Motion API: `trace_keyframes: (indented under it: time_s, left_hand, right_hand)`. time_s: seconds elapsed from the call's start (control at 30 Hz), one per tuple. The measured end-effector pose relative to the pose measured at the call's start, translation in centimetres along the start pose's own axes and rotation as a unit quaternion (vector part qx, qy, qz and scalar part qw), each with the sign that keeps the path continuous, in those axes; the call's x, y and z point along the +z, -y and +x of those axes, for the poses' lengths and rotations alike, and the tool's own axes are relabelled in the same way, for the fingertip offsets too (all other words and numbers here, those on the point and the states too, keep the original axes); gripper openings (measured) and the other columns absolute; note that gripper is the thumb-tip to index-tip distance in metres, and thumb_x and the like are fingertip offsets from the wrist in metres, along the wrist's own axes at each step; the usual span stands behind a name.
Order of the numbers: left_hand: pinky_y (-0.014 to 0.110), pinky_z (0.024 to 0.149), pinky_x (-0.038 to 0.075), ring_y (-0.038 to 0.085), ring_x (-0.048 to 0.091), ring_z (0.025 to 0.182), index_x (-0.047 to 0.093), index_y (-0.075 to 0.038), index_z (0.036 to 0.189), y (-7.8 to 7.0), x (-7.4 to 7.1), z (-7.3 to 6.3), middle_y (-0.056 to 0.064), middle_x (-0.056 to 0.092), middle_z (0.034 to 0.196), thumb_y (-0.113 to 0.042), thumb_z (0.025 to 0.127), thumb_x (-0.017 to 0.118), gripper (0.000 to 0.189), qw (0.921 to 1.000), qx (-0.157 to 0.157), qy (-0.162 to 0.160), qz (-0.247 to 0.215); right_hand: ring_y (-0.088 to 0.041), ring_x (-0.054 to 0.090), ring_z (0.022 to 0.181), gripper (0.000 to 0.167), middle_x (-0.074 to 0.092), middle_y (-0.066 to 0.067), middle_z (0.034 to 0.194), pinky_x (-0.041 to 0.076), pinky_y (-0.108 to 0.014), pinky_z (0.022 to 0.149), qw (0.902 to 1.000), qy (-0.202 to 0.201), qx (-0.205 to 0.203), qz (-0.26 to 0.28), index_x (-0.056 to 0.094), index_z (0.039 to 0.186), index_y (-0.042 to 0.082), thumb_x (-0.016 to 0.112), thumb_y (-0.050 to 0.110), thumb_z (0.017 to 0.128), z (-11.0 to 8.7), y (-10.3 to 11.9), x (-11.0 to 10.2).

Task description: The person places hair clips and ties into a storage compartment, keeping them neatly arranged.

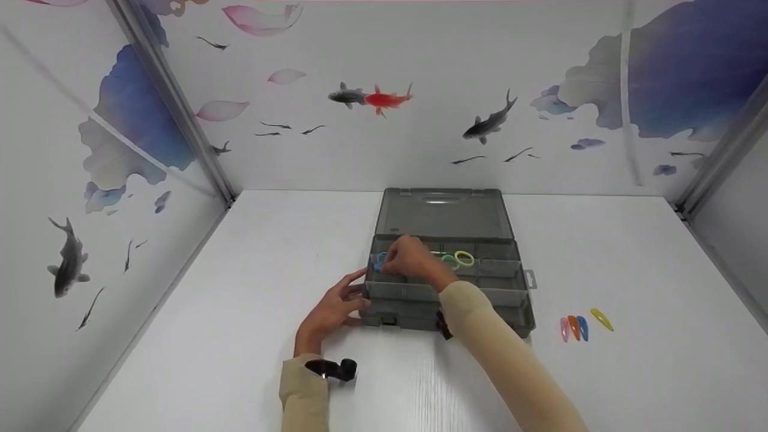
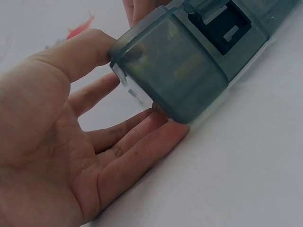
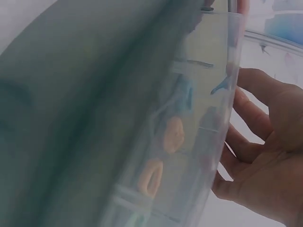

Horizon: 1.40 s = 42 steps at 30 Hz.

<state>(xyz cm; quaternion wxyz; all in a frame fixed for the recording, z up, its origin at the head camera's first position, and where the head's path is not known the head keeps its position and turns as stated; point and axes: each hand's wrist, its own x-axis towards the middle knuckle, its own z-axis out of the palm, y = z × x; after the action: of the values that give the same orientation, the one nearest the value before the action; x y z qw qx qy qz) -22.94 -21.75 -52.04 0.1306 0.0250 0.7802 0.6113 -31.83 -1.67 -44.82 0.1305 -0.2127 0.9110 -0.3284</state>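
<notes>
A grey translucent compartment box (image 1: 447, 308) lies with its lid (image 1: 444, 215) folded back. My left hand (image 1: 332, 311) steadies its front left corner; in the left wrist view the thumb of the left hand (image 2: 52, 127) rests near the top edge and the fingers reach underneath. My right hand (image 1: 411, 258) reaches down into the back left part, fingertips together. In the right wrist view a small blue piece (image 3: 220, 86) shows through the clear divider at the fingertips of the right hand (image 3: 272, 146); its exact kind is unclear. Yellow (image 1: 464, 258) and green hair ties (image 1: 450, 262) lie inside.
On the table (image 1: 600, 384) right of the box lie pink (image 1: 564, 330), orange (image 1: 574, 327), blue (image 1: 583, 328) and yellow hair clips (image 1: 602, 319). A latch tab (image 1: 530, 279) sticks out from the box's right side. Printed panels with fish stand behind and beside the table.
</notes>
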Motion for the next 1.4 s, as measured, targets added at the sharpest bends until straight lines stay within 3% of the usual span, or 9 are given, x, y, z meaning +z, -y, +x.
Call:
trace_keyframes:
  time_s: [0.23,0.33,0.4,0.5,0.63,0.8,0.87,1.13,1.4]
  left_hand:
    - [0.047,0.086,0.059,0.035,0.057,0.127,0.036,-0.029,0.156,0.0,0.2,0.5,0.022,0.042,0.155,-0.017,0.092,0.064,0.071,1.0000,0.007,0.005,0.001]
    - [0.047,0.086,0.059,0.035,0.056,0.128,0.037,-0.029,0.155,-0.1,0.4,0.6,0.022,0.042,0.154,-0.017,0.091,0.065,0.071,1.0000,0.003,0.006,-0.006]
    - [0.047,0.087,0.059,0.036,0.056,0.129,0.037,-0.029,0.155,-0.2,0.5,0.7,0.022,0.042,0.155,-0.017,0.090,0.066,0.072,0.9999,0.002,0.007,-0.008]
    - [0.047,0.088,0.059,0.036,0.055,0.130,0.038,-0.030,0.155,-0.2,0.5,0.7,0.021,0.042,0.155,-0.018,0.090,0.066,0.072,0.9999,0.001,0.007,-0.007]
    - [0.049,0.089,0.058,0.036,0.055,0.130,0.037,-0.030,0.155,-0.3,0.5,0.8,0.020,0.043,0.155,-0.019,0.090,0.066,0.071,0.9999,0.005,0.011,-0.006]
    - [0.051,0.092,0.057,0.036,0.055,0.130,0.037,-0.032,0.155,-0.7,0.3,0.9,0.020,0.042,0.155,-0.019,0.091,0.065,0.071,0.9999,0.007,0.015,0.001]
    - [0.050,0.092,0.057,0.036,0.055,0.130,0.037,-0.032,0.155,-0.6,0.3,0.9,0.020,0.042,0.156,-0.018,0.091,0.065,0.071,0.9999,0.005,0.013,0.004]
    - [0.050,0.090,0.058,0.034,0.056,0.127,0.037,-0.029,0.155,-0.4,0.3,0.7,0.021,0.041,0.155,-0.017,0.091,0.065,0.071,1.0000,0.000,-0.001,-0.001]
    - [0.049,0.089,0.058,0.035,0.058,0.125,0.036,-0.025,0.156,-0.1,0.1,0.1,0.023,0.041,0.155,-0.015,0.090,0.066,0.073,0.9999,-0.007,-0.013,-0.001]
  right_hand:
    - [-0.016,0.058,0.069,0.012,0.070,0.001,0.076,0.050,-0.036,0.065,0.9994,0.010,0.018,-0.027,0.077,0.077,0.013,0.078,0.023,0.084,0.3,-0.1,0.5]
    - [-0.024,0.065,0.084,0.014,0.074,-0.001,0.083,0.053,-0.048,0.086,0.9983,0.006,0.014,-0.057,0.078,0.078,0.013,0.080,0.026,0.083,0.4,-0.1,0.6]
    - [-0.029,0.067,0.096,0.016,0.076,-0.004,0.090,0.047,-0.055,0.101,0.9977,0.005,0.008,-0.068,0.080,0.081,0.010,0.081,0.026,0.083,0.5,-0.1,0.7]
    - [-0.032,0.067,0.104,0.018,0.078,-0.006,0.095,0.040,-0.059,0.109,0.9973,-0.001,-0.001,-0.073,0.081,0.087,0.008,0.081,0.026,0.082,0.5,-0.2,0.6]
    - [-0.027,0.070,0.097,0.019,0.078,-0.005,0.098,0.048,-0.053,0.102,0.9985,-0.008,-0.014,-0.052,0.081,0.094,0.009,0.081,0.025,0.083,0.2,-0.3,0.0]
    - [-0.028,0.067,0.113,0.025,0.073,-0.008,0.119,0.045,-0.054,0.108,0.9993,-0.013,-0.031,-0.019,0.078,0.106,0.007,0.078,0.022,0.086,-0.7,0.2,-0.9]
    - [-0.031,0.062,0.122,0.024,0.070,-0.009,0.125,0.039,-0.057,0.112,0.9986,-0.015,-0.045,-0.021,0.078,0.107,0.007,0.077,0.022,0.087,-1.1,0.4,-1.2]
    - [-0.037,0.053,0.129,0.028,0.062,-0.015,0.134,0.034,-0.065,0.112,0.9913,-0.041,-0.110,-0.058,0.075,0.114,0.007,0.076,0.019,0.089,-4.1,-0.2,-2.1]
    - [-0.035,0.057,0.124,0.032,0.061,-0.017,0.133,0.050,-0.052,0.101,0.9845,-0.036,-0.171,-0.006,0.071,0.122,0.005,0.072,0.014,0.091,-7.2,-2.1,-2.3]
